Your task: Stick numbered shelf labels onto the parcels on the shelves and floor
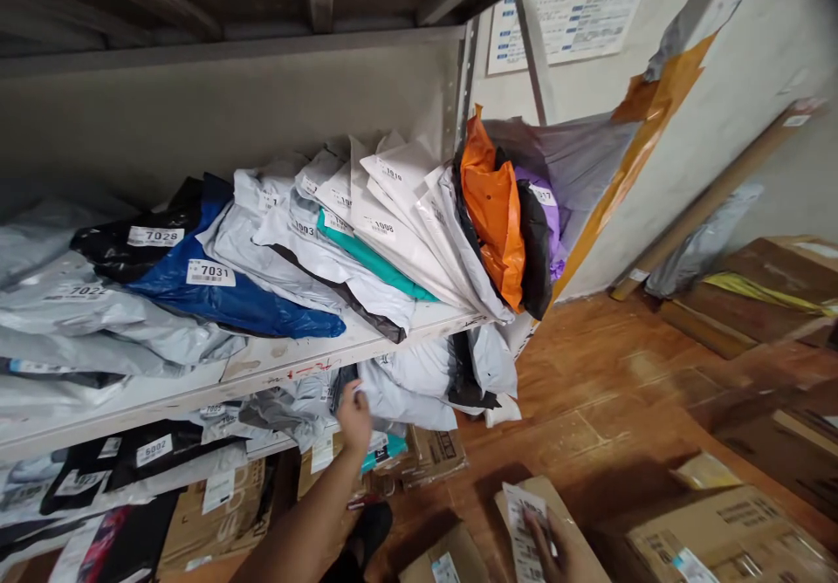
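Note:
My left hand (354,417) reaches to the lower shelf, its fingers closed at the edge of a pale plastic mailing bag (399,404). A dark bag lies just beside those fingers. At the bottom of the view my right hand (561,552) is closed on a strip of printed labels (520,522), with large numbers on it. A small white piece shows by the right fingers; I cannot tell what it is. Above the left hand, the upper shelf (281,352) carries numbered mailing bags, among them a blue bag (262,299) marked 7031 and an orange bag (494,208).
Cardboard boxes (733,531) stand on the wooden floor (589,373) at right, and more sit under the shelving. A long cardboard tube (713,203) leans against the wall. Taped grey sheeting (589,164) closes the shelf's right end. My shoe (372,526) shows below.

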`<state>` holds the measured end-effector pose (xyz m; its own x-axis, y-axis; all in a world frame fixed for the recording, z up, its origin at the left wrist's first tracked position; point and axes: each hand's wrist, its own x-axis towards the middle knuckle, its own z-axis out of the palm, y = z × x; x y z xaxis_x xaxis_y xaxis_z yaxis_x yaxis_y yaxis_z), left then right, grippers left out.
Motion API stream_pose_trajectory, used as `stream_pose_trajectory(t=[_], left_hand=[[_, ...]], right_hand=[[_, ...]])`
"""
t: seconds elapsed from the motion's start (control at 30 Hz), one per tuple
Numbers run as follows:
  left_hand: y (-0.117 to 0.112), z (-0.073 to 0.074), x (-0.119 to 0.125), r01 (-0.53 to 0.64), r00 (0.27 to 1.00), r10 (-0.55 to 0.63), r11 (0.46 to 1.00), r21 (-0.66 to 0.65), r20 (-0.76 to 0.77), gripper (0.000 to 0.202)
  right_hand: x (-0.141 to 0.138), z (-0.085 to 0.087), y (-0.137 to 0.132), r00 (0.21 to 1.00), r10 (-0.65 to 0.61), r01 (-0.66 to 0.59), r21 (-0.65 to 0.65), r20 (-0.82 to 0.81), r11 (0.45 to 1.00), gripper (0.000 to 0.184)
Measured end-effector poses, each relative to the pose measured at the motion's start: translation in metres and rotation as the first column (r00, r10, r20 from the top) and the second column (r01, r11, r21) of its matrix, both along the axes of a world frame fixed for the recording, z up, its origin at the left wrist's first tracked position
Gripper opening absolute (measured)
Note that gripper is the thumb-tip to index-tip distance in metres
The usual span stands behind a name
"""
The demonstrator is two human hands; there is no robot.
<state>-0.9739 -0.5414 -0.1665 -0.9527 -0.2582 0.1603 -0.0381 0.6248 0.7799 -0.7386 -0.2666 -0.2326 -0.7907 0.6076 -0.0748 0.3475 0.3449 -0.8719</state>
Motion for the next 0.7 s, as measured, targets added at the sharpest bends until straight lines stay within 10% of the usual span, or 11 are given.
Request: stream_pose_trajectory(t=[0.17,0.4,0.7], left_hand=[[-0.082,-0.004,0.015,0.062,0.998,-0.062,0.998,0.034,0.003,0.019],[-0.067,0.018,-0.017,0.414,0.898,-0.422,0.906,0.085,0.125,0.039],[-0.076,0.035,-0.042,0.63,0.693,-0.649,0.757,0.174,0.314,0.033]], right_hand=[[-0.05,0.011,-0.062,0.979,0.141,-0.179,-0.29,-0.147,0.94,0.054],[-0.148,0.03,-0.175,0.891,0.182,-0.419,-0.602,-0.415,0.679,0.041],[-0.212,0.036,-0.242,0.874,0.073,-0.428,-0.691,-0.48,0.582,0.039]])
